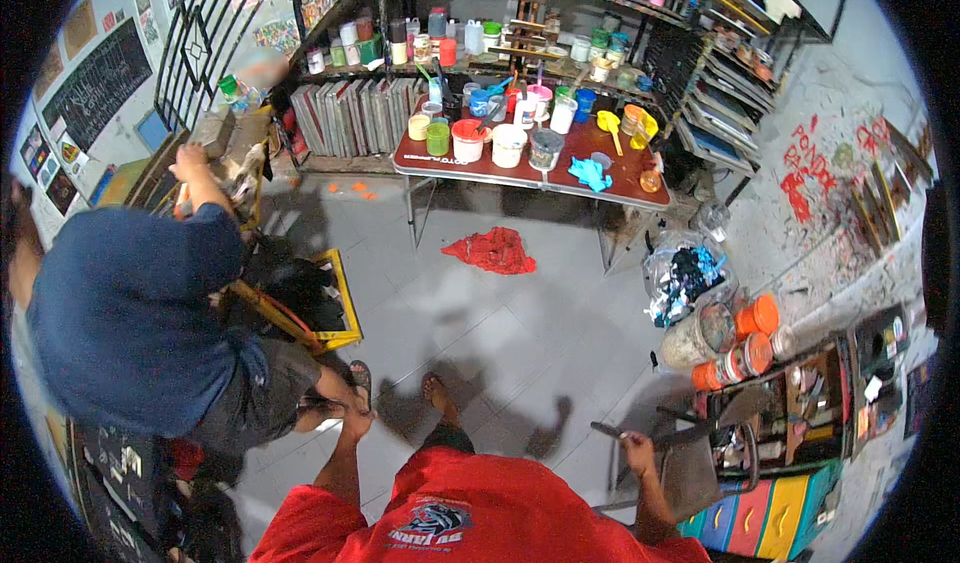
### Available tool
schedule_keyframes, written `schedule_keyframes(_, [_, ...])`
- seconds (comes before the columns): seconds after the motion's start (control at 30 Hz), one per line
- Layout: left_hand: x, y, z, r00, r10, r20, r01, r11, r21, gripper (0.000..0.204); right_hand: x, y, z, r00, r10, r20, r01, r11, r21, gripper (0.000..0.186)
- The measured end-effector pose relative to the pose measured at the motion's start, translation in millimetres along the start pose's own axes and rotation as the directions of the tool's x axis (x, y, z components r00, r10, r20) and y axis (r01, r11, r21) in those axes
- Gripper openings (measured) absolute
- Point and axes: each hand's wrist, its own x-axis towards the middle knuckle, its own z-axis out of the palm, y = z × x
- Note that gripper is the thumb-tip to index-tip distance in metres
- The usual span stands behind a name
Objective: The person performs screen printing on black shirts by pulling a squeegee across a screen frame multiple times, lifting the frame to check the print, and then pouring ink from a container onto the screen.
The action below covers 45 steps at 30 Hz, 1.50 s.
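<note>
My right hand (638, 453) is closed around the end of a slim dark flat object (606, 429), held out over the floor; its exact kind is too small to make out. On the other side, my left hand (357, 423) hangs low with its fingers loosely apart, and no object shows in it. In the picture it overlaps a co-worker's lower leg. Ahead of me a red cloth (493, 251) lies crumpled on the grey tiles. Beyond it stands a reddish-brown folding table (440, 160) crowded with paint tubs, bottles and a blue crumpled cloth (590, 174).
A co-worker in a dark blue shirt (130, 323) leans at the left beside a yellow metal frame (345, 298). Shelves of paint jars (440, 48) line the back. At the right are a rubbish bag (690, 273), orange-lidded buckets (757, 315), a chair (690, 473) and a multicoloured drawer unit (780, 513).
</note>
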Motion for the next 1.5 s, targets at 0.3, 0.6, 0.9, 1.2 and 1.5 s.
schedule_keyframes(0.3, [342, 288, -113, 0.932, 0.132, -0.339, -0.238, 0.925, -0.295, 0.058, 73, -48, 115, 0.782, 0.465, 0.414, -0.364, 0.881, -0.303, 0.042])
schedule_keyframes(0.6, [651, 457, -195, 0.787, 0.37, -0.494, -0.46, 0.885, -0.07, 0.075, 332, -174, 144, 0.75, 0.429, 0.503, -0.255, 0.89, -0.378, 0.04])
schedule_keyframes(0.9, [810, 462, -142, 0.94, 0.236, -0.245, -0.245, 0.969, -0.007, 0.1, 498, -83, -42, 0.602, 0.102, 0.792, 0.525, 0.697, -0.488, 0.04])
schedule_keyframes(1.2, [870, 557, -183, 0.944, 0.225, -0.242, -0.173, 0.96, 0.22, 0.112, 575, -220, 134, 0.649, 0.492, 0.58, -0.126, 0.822, -0.555, 0.038])
schedule_keyframes(1.5, [853, 575, -184, 0.91, 0.221, -0.351, -0.222, 0.974, 0.037, 0.096, 591, -248, 138, 0.63, 0.518, 0.579, -0.151, 0.813, -0.563, 0.038])
